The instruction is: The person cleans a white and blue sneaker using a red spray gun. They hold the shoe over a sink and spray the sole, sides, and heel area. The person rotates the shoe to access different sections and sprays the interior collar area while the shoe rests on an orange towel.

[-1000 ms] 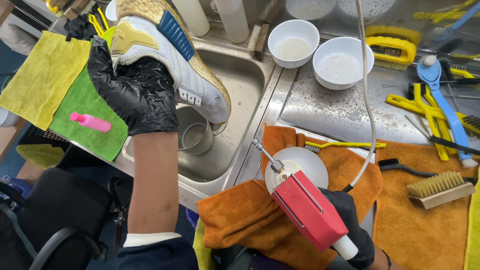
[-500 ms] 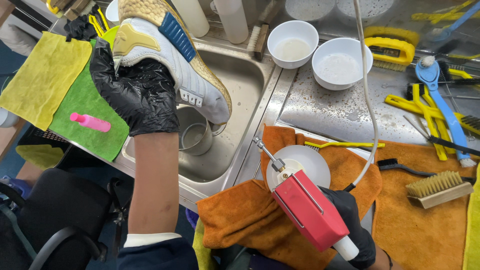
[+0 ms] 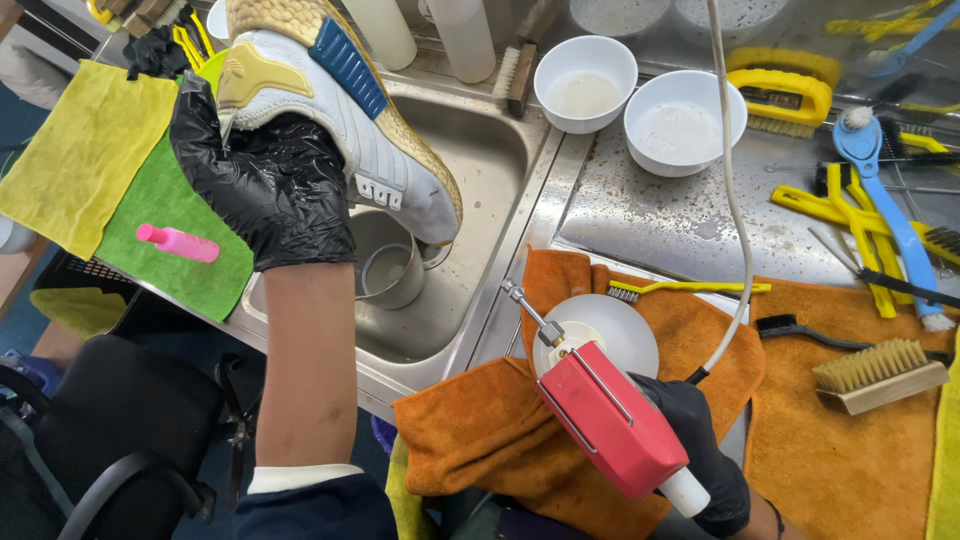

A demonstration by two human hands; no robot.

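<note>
Two gloved hands are occupied: the left hand [image 3: 265, 190] grips a shoe [image 3: 340, 110] held over the sink [image 3: 470, 300], the right hand [image 3: 700, 455] clasps a red sprayer [image 3: 610, 420]. Wet gloves could slip, dropping the shoe onto the cup [image 3: 385, 265] below.

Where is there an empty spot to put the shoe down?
The widest bare patch is the wet steel drainboard, bordered by the two white bowls, the orange cloth and the yellow brushes. The sink floor beside the metal cup is also free. The orange cloth is crowded with a wooden brush and white dish.
</note>
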